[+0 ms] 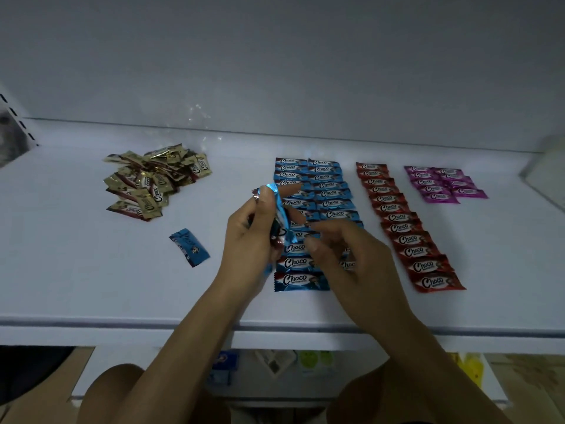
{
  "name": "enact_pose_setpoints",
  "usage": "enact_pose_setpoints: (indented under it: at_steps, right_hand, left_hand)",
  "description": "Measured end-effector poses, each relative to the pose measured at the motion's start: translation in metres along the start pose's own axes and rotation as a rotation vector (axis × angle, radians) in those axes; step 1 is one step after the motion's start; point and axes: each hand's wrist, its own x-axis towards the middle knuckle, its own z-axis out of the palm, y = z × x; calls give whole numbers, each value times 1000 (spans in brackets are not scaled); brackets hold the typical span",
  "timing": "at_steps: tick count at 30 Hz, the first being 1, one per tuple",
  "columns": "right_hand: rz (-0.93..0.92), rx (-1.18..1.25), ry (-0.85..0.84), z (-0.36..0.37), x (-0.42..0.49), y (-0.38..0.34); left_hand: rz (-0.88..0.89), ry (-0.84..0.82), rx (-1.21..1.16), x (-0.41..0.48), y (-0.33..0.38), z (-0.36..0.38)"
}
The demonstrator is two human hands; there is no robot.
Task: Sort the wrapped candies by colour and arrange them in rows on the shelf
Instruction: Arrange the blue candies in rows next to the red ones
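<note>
On the white shelf (76, 270) lie wrapped Choco candies. My left hand (250, 240) grips a small bunch of blue candies (279, 215), held upright above the blue rows (321, 185). Just right of it hovers my right hand (345, 255), over the near end of the blue rows, fingers loosely curled and holding nothing that I can see. One loose blue candy (189, 247) lies alone to the left. A heap of gold candies (153, 182) sits at the far left. A red row (406, 228) and short purple rows (443, 185) lie to the right.
The shelf's back wall (275, 71) rises behind the candies. A slotted upright (18, 120) stands at the far left, and a pale object (547, 172) at the far right. Below the front edge (122, 325) a lower shelf holds packaged goods (275, 365).
</note>
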Motion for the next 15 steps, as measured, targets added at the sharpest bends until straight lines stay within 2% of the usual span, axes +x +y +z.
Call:
enact_pose_setpoints:
  at_steps: [7,11,15]
  right_hand:
    - [191,343,75,-3,9,-20]
    - [206,327,15,-6,4,-20]
    - [230,390,30,-7,-1,-16]
  left_hand:
    - [90,-44,38,-13,-3,18]
    - [128,-37,63,-13,-6,26]
    - [119,-40,105,-13,-7,31]
